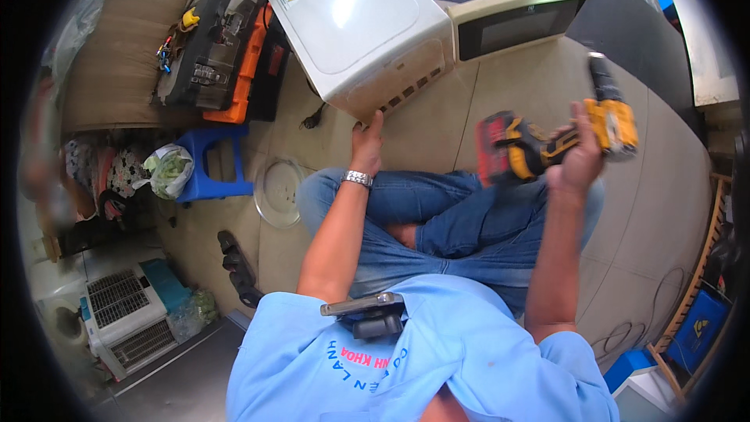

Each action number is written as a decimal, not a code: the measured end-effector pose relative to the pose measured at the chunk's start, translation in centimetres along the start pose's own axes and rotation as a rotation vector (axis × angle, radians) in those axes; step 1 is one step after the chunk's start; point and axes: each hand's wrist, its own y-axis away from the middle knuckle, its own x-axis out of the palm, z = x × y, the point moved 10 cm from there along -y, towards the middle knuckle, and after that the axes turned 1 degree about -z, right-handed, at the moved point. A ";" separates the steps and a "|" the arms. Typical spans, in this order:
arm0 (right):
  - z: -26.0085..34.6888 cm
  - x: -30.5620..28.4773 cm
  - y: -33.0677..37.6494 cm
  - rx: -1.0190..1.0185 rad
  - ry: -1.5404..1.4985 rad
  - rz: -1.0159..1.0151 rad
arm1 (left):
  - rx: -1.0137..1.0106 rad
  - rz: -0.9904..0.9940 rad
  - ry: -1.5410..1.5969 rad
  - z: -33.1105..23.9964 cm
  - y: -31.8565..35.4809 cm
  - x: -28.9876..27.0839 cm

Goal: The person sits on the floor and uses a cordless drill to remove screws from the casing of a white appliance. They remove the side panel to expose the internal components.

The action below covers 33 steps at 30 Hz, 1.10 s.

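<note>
A white microwave oven (359,23) lies tipped on the tiled floor in front of me, its vented side toward me and its door (519,19) swung open to the right. My left hand (366,144) rests on the oven's near bottom corner. My right hand (576,158) holds a yellow and black cordless drill (558,137) raised in the air to the right of the oven, its red battery pointing left. I sit cross-legged in blue jeans (437,223).
A round glass turntable plate (277,191) lies on the floor left of my knee. A blue plastic stool (209,164) and an open black and orange toolbox (226,39) stand at the left. An air-conditioner unit (121,316) sits lower left; cables lie lower right.
</note>
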 end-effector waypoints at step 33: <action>4.3 -19.6 -6.9 -0.582 0.656 -0.309 | 0.380 0.573 -0.857 0.7 -0.6 26.5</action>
